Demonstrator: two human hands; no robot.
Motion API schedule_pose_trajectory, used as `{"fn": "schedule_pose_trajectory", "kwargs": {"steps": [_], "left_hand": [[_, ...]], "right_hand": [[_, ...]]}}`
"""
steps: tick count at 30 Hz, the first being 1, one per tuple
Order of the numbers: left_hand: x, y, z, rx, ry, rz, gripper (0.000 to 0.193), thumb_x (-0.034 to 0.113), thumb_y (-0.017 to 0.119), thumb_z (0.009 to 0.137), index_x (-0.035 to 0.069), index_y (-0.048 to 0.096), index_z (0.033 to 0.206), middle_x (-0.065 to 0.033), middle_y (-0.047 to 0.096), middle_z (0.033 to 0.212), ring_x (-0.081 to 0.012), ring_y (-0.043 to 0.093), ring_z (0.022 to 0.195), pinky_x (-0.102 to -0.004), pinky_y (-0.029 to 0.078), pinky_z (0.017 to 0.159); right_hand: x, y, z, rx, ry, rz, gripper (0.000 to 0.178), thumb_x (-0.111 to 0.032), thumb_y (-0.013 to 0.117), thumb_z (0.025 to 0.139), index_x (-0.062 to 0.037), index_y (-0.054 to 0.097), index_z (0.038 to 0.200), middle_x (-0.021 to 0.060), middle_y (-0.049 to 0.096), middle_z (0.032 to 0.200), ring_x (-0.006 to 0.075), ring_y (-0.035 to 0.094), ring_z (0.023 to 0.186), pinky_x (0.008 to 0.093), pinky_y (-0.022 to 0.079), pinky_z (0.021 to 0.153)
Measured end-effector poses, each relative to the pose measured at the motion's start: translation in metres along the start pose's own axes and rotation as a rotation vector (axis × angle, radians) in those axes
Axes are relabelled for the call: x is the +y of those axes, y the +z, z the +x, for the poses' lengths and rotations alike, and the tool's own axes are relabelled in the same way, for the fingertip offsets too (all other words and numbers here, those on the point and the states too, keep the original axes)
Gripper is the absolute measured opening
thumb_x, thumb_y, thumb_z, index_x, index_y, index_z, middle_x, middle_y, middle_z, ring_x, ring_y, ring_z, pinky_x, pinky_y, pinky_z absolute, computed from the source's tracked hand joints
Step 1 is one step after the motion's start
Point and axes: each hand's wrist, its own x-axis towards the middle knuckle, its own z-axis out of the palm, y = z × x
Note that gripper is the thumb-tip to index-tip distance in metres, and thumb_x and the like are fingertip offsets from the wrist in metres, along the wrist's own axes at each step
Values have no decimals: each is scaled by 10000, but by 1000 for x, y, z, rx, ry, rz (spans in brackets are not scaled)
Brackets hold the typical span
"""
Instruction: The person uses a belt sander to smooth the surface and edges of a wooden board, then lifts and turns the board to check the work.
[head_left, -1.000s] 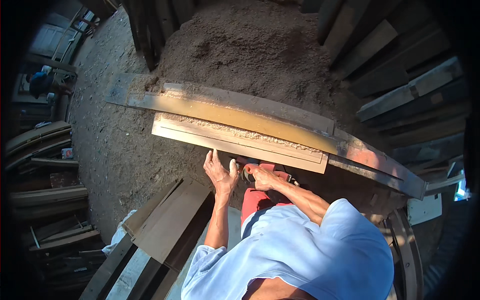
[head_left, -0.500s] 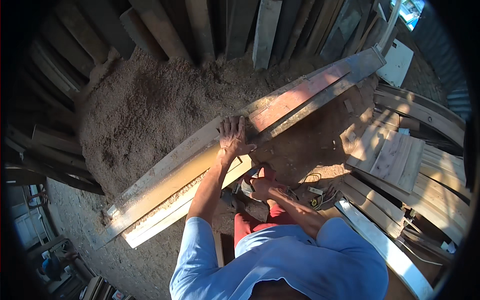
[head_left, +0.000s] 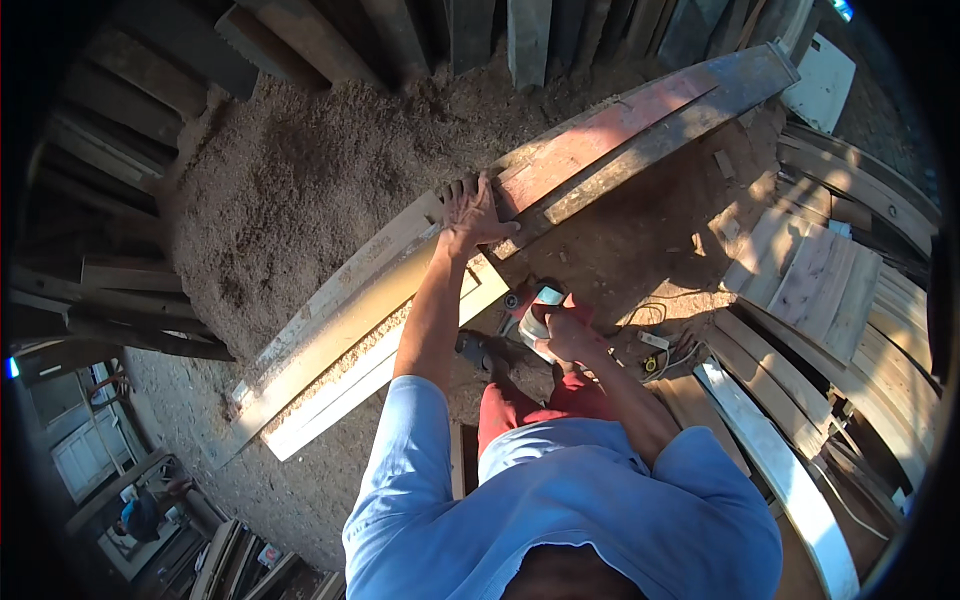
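Note:
My left hand (head_left: pixel 473 213) lies flat with fingers spread, pressing on the end of a light wooden workpiece (head_left: pixel 350 352) along a long slanted workbench (head_left: pixel 620 118). Wood shavings (head_left: pixel 352 380) fill the recess between the workpiece's long rails. In my right hand (head_left: pixel 566 335) is a red and pale power tool that looks like an electric planer (head_left: pixel 546 312). I hold it off the wood, beside the near end of the workpiece and above my red shorts (head_left: pixel 515 405). My fingers wrap its handle; its underside is hidden.
A large heap of shavings (head_left: pixel 290 200) rises beyond the bench, backed by upright boards (head_left: pixel 527 40). Stacked planks (head_left: pixel 815 290) stand at the right, with a cord and a yellow tape measure (head_left: pixel 651 364) near them. A white board (head_left: pixel 775 465) lies nearer.
My right hand has brought the planer slightly forward and right, more into sight. My left hand stays pressed on the wood. The whole view has shifted a little.

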Motion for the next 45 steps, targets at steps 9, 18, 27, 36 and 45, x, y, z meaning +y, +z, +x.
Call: {"fn": "schedule_pose_trajectory", "kwargs": {"steps": [9, 18, 27, 36, 45], "left_hand": [[-133, 14, -85, 397, -188, 2, 1227, 855, 539, 783, -96, 275, 1512, -330, 380, 1496, -506, 379, 1370, -639, 253, 1129], [-133, -5, -110, 162, 84, 192, 1381, 706, 856, 509, 143, 233, 1606, -282, 376, 1401, -468, 369, 1298, -608, 287, 1082], [-125, 6, -120, 138, 78, 110, 1169, 581, 820, 651, 147, 261, 1581, -252, 368, 1477, -456, 357, 1352, -624, 257, 1122], [-43, 90, -204, 467, 122, -161, 972, 331, 795, 763, 88, 287, 1555, -293, 232, 1585, -501, 246, 1444, -628, 209, 1165], [-68, 158, -346, 484, -250, -242, 872, 388, 728, 815, 47, 356, 1526, -250, 291, 1584, -448, 258, 1466, -586, 185, 1196]], "right_hand": [[42, 38, 22, 22, -45, 20, 636, -398, 739, 764, 66, 583, 1170, 314, 647, 1115, 430, 649, 1066, 496, 518, 878], [49, 55, 22, 89, 49, 142, 774, -427, 754, 740, 78, 516, 1277, 279, 626, 1151, 400, 620, 1133, 485, 494, 920], [64, 80, 42, 112, 115, -3, 498, -307, 690, 842, 45, 589, 1180, 276, 665, 1089, 430, 610, 1142, 490, 490, 944], [6, 43, 17, 28, 133, 57, 610, -359, 698, 762, 97, 581, 1149, 292, 643, 1118, 408, 636, 1077, 458, 501, 892], [-64, 51, 23, -341, 16, 5, 897, -384, 725, 818, 128, 379, 1469, 325, 419, 1511, 414, 385, 1442, 417, 313, 1200]]}}
